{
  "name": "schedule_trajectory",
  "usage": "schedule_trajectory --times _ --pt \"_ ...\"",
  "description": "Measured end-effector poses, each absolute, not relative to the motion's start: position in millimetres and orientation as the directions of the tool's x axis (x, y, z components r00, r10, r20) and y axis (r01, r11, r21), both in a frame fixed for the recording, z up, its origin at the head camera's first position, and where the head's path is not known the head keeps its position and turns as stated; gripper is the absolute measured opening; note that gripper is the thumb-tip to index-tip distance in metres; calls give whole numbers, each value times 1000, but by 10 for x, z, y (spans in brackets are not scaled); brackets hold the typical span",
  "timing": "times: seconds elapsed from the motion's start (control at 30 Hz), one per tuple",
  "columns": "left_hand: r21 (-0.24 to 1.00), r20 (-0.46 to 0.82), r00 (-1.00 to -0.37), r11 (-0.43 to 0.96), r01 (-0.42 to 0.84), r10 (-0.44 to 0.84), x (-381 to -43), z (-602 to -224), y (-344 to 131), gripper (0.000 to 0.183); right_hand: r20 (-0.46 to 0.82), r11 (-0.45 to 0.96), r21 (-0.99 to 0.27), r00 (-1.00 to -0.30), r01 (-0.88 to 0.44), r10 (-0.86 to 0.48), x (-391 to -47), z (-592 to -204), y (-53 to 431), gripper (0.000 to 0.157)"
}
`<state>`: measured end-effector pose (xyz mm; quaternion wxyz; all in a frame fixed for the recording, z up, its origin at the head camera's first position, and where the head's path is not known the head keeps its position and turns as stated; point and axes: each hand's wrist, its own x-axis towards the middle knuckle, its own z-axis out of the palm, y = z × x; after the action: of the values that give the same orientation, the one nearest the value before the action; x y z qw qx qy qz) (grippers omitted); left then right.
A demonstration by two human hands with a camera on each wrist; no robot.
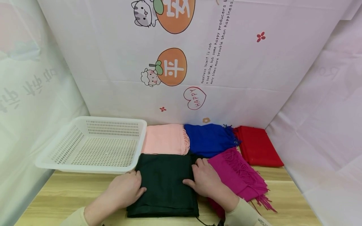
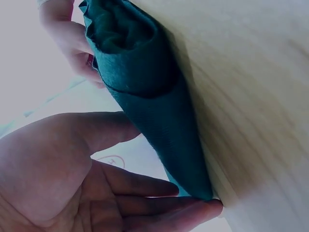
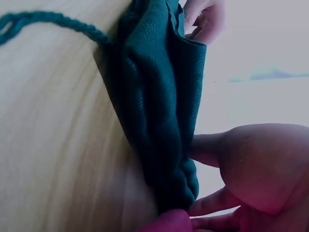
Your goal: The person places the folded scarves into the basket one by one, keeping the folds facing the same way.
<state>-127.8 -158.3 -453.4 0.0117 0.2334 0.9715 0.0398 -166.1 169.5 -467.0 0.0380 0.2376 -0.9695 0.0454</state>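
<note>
A folded dark green scarf point(image 1: 167, 185) lies on the wooden table in front of me, its layers and a rolled edge showing in the left wrist view. At its left side is my left hand point(image 1: 125, 188), thumb on the top and fairly straight fingers point(image 2: 145, 205) touching the side near the far corner. My right hand point(image 1: 206, 177) rests at the opposite side, its thumb over the top and its fingers point(image 3: 217, 200) against the far part of that edge. A twisted green tassel point(image 3: 58, 18) trails from the near right corner.
A white perforated basket point(image 1: 133, 168) stands at the left. Behind the green scarf lie a folded pink scarf point(image 1: 164, 139) and a blue scarf point(image 1: 209, 139). A magenta fringed scarf point(image 1: 234, 175) and a red one point(image 1: 260, 146) are at the right. White printed cloth walls surround the table point(image 1: 294, 201).
</note>
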Motion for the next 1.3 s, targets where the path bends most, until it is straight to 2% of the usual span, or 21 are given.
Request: schedule_trajectory --times 0.3,0.7,1.0,1.3 --pt "96 -6 -902 898 430 432 -1297 -4535 -1565 66 87 895 -148 -907 -422 -413 -1650 -4701 1644 65" --pt "83 -21 -909 907 413 416 -1324 -4559 -1521 67 14 904 -232 -930 -359 -366 -1618 -4745 1553 68" --pt "77 -27 -900 898 433 436 -1328 -4565 -1475 66 34 899 -232 -927 -371 -374 -1595 -4766 1521 71" --pt "112 -19 -915 910 399 403 -1312 -4563 -1426 69 38 918 -159 -932 -363 -362 -1577 -4719 1472 69"
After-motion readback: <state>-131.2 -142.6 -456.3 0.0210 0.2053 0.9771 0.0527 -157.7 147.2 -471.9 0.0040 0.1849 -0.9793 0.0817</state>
